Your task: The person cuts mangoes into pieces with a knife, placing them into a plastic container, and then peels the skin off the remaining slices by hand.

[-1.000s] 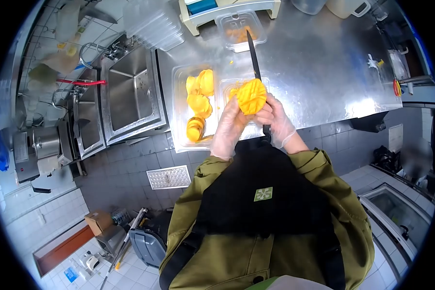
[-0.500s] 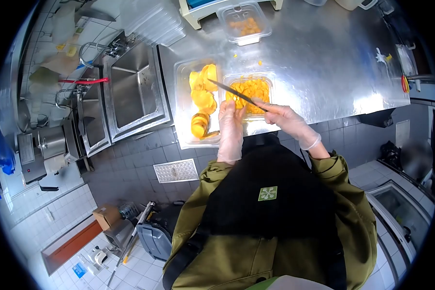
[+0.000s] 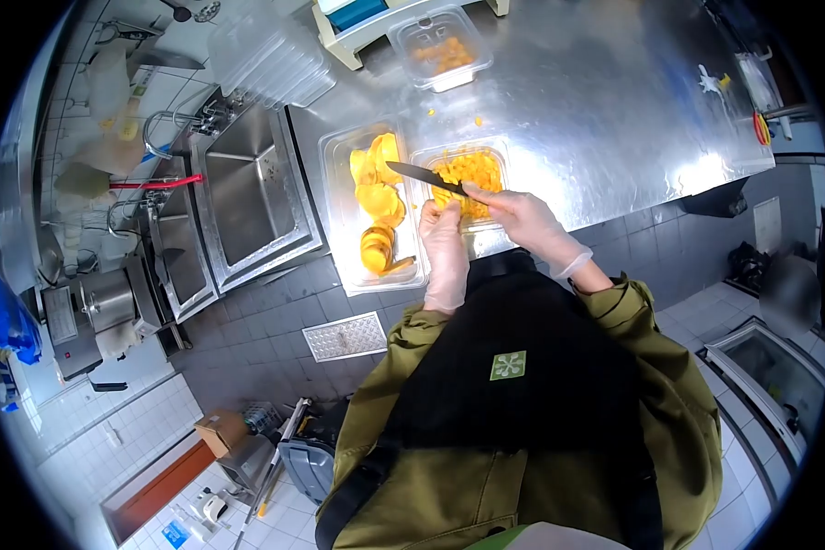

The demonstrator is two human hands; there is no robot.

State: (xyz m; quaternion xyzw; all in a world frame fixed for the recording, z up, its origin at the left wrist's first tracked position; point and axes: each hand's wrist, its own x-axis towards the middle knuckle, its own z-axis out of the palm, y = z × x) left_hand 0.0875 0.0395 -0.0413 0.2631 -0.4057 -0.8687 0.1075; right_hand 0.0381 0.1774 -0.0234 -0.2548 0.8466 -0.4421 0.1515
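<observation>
My right hand (image 3: 529, 222), in a clear glove, grips a dark-bladed knife (image 3: 420, 174) whose tip points left. My gloved left hand (image 3: 445, 252) is closed on a piece of mango (image 3: 442, 196) just under the blade, mostly hidden by the fingers. Beneath both hands, a clear container (image 3: 503, 165) holds small diced mango (image 3: 477, 170). Left of it is a larger clear tray (image 3: 337, 240) with peeled mango slices (image 3: 379, 203), some of them stacked at the near end.
Another lidded clear container (image 3: 449, 78) with orange pieces stands farther back on the steel counter (image 3: 596, 101). A steel sink (image 3: 252, 197) and stacked clear containers (image 3: 270, 60) are on the left. A few mango bits (image 3: 478, 121) lie on the counter.
The knife has levelled slightly and sits closer to my left fingers. My right hand has moved in toward my left. The whole view has shifted and turned a little.
</observation>
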